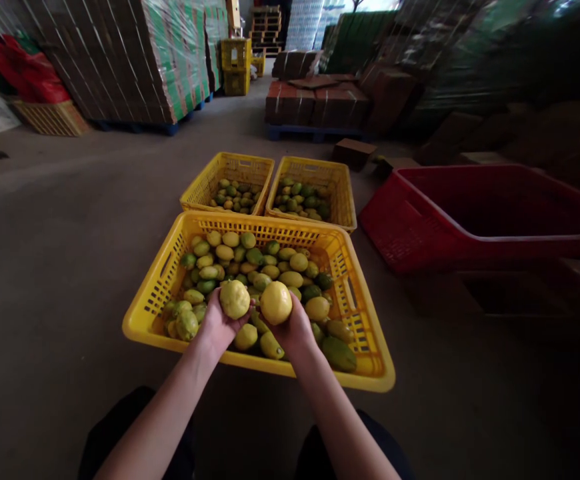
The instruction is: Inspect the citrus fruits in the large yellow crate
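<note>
Yellow lemons [276, 303] in L/R hands [219, 327]

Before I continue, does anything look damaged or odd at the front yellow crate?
Yes: the lumpy fruit in the left grip has uneven skin, which looks odd beside the smoother fruit in the right grip. Nothing else clearly stands out at the front yellow crate.

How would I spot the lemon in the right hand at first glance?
Find the nearest yellow crate, with yellow and green fruit inside. Over it, the left hand and right hand each hold a lemon. Choose the right lemon: smoother and brighter yellow than the bumpy left lemon beside it.
</note>
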A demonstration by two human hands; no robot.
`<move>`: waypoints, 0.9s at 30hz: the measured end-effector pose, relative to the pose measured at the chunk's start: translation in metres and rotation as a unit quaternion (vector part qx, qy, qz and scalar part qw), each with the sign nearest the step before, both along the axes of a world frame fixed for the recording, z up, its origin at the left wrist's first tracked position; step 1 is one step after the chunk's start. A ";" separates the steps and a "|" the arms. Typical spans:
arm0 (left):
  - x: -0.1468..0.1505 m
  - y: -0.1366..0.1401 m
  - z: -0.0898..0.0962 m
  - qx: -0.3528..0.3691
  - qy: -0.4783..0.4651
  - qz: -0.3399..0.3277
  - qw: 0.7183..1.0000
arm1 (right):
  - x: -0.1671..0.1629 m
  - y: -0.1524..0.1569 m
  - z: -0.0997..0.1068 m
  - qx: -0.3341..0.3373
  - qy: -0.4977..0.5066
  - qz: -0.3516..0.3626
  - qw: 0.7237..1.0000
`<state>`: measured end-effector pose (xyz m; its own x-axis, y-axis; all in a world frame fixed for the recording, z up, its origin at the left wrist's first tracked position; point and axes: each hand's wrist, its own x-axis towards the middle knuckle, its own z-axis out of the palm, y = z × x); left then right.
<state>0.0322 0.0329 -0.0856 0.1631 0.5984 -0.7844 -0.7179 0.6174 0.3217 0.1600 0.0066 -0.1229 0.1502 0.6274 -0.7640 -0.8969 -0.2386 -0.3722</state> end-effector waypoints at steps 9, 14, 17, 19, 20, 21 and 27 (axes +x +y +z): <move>-0.004 0.001 -0.016 -0.042 -0.051 0.049 0.997 | -0.004 0.001 0.009 -0.029 -0.033 -0.014 0.999; -0.004 0.003 -0.014 -0.067 -0.040 0.066 0.995 | -0.009 0.001 0.002 0.001 -0.085 -0.035 0.996; -0.006 0.003 -0.014 -0.063 -0.020 0.084 0.994 | -0.010 0.002 0.007 -0.010 -0.043 -0.014 0.999; -0.007 0.004 -0.016 -0.056 -0.019 0.091 0.994 | -0.009 0.002 0.012 -0.023 -0.025 -0.002 0.999; -0.007 0.005 -0.017 -0.058 -0.021 0.092 0.994 | -0.009 0.001 0.014 -0.029 -0.023 -0.001 0.999; -0.007 0.006 -0.018 -0.064 -0.025 0.094 0.993 | -0.008 0.001 0.014 -0.033 -0.022 -0.001 0.999; 0.000 0.007 -0.016 -0.061 -0.067 0.138 0.986 | -0.002 -0.002 0.004 -0.025 -0.023 0.001 0.999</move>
<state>0.0324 0.0395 -0.1013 0.1144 0.5368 -0.8359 -0.8948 0.4211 0.1480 0.1580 0.0048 -0.1185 0.1848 0.5890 -0.7867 -0.8781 -0.2605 -0.4013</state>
